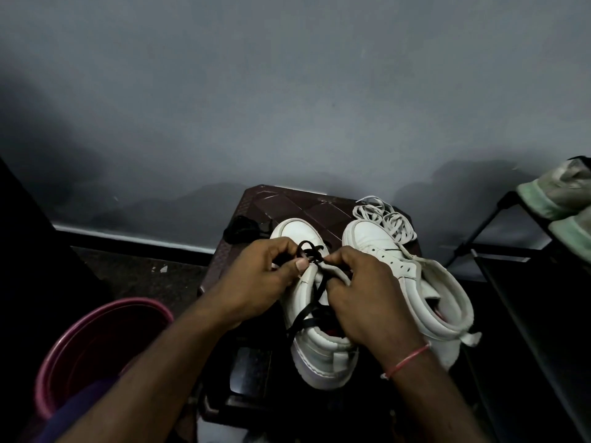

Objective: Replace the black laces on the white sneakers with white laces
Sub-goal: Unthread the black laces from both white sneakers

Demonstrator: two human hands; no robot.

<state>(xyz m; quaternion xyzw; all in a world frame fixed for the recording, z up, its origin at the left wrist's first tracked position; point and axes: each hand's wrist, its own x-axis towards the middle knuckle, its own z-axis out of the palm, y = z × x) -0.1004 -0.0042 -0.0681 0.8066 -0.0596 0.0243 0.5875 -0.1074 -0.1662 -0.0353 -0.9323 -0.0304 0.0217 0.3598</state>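
Fingers [334, 258] of my right hand [361, 298] pinch the black lace [311, 252] low on the front of the left sneaker [319, 356]. My left hand [262, 279] curls round the same lace from the other side, thumb against the tongue edge. The lace loops between both hands, and a loose length trails down over the shoe's collar.

Both sneakers sit side by side on the dark stool [287, 203]. The right sneaker [377, 241] shows bare eyelets and a gaping tongue, so I judge its black lace is already out. The dark bundle [241, 230] at the stool's left edge may be that lace, though I can't tell for sure. The white laces [388, 220] lie heaped just behind the right sneaker's toe, not yet threaded. By my reckoning I'm under halfway: the last black crossings need to come out, then both shoes need lacing in white.
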